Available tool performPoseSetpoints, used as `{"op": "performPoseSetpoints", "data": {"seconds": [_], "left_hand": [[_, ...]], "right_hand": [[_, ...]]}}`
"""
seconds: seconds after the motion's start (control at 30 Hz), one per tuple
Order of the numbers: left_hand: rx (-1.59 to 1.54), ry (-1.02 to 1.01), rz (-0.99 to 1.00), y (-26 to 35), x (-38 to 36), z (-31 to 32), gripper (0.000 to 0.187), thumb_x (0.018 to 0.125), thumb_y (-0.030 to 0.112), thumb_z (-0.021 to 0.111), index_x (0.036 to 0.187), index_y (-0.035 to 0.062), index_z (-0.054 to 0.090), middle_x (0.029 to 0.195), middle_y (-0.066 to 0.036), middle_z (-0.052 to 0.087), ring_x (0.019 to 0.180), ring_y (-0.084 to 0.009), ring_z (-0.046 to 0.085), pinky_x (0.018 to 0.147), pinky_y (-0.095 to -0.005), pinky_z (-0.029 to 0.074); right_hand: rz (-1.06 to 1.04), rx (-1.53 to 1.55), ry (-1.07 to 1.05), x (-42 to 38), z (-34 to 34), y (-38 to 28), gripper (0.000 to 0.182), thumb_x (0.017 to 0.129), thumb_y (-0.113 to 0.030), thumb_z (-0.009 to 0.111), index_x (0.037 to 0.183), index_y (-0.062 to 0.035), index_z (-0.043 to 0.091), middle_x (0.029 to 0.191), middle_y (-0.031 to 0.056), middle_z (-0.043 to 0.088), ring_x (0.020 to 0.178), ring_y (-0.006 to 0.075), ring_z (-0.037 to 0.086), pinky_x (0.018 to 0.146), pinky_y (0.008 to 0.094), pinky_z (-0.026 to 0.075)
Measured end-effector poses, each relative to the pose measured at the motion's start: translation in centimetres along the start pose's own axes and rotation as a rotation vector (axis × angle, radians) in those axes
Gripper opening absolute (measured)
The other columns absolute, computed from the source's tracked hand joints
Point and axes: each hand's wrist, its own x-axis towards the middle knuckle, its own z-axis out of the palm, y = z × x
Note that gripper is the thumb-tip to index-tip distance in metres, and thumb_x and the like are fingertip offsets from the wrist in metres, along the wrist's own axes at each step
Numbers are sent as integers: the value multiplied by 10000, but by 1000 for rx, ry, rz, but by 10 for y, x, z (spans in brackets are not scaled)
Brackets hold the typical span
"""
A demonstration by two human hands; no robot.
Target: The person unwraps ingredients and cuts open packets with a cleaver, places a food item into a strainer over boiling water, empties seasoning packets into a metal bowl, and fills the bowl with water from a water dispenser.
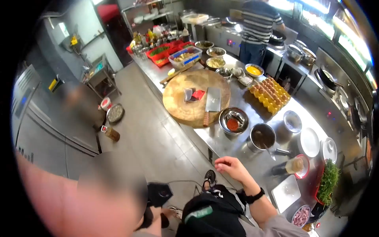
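Observation:
My right hand (233,169), with a black band on its wrist, hovers by the table's near edge. Its fingers are loosely bent and apart, with nothing in them. Big and blurred at lower left, close to the lens, is what looks like my left hand (51,197); its fingers cannot be made out. Nearest the right hand on the table is a steel pot (261,137) of dark sauce with a spoon. Beside it stands a steel bowl (233,121) with red seasoning. A cleaver (213,102) and small packets (194,94) lie on a round chopping board (177,89).
An egg tray (269,94), white plates (310,142), leafy greens (329,183) and a bowl of raw meat (301,215) line the table's right side. Red baskets (158,54) stand at its far end. A person (258,27) works at the stoves. Bottles (112,133) stand left.

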Motion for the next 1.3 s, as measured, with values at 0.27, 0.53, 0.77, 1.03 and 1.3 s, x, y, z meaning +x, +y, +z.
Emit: {"op": "performPoseSetpoints", "data": {"seconds": [0.27, 0.53, 0.77, 1.03, 1.3], "left_hand": [[83, -447, -771, -349, -32, 41, 174, 869, -34, 584, 1036, -8, 629, 991, -84, 622, 861, -161, 586, 762, -256, 464], [364, -1066, -747, -602, -280, 145, 319, 821, 266, 681, 1064, 61, 651, 1137, -127, 596, 1130, -310, 520, 942, -501, 404], [-93, -1032, -454, -630, -272, 142, 191, 791, 153, 660, 974, 112, 619, 1005, -107, 588, 1016, -309, 531, 862, -449, 397], [-819, -1109, -434, -645, -242, 106, 194, 802, 2, 612, 985, 64, 592, 903, -97, 590, 882, -283, 564, 788, -372, 447], [-1079, -1259, -1166, -623, -257, 109, 121, 831, 37, 691, 906, 14, 599, 790, -30, 629, 722, -74, 554, 668, -238, 473]], "right_hand": [[-95, -343, 200, 249, 5, -37, 252, 862, -123, 651, 1078, 8, 646, 888, 119, 689, 796, 174, 656, 734, 294, 514], [-123, -422, 668, 416, 1, -10, 294, 826, -87, 630, 1091, 38, 610, 993, 193, 641, 853, 293, 665, 751, 352, 535], [-101, -681, 1130, 475, 13, -31, 355, 810, -134, 686, 1125, 4, 595, 1105, 187, 603, 1029, 336, 591, 902, 398, 474], [43, -158, 998, 455, 34, -42, 185, 831, -166, 712, 906, -14, 638, 873, 113, 629, 778, 264, 612, 676, 329, 490], [-169, -636, 1274, 443, 83, -67, 109, 861, -80, 635, 814, -10, 567, 721, 157, 596, 650, 304, 594, 600, 358, 471]]}}
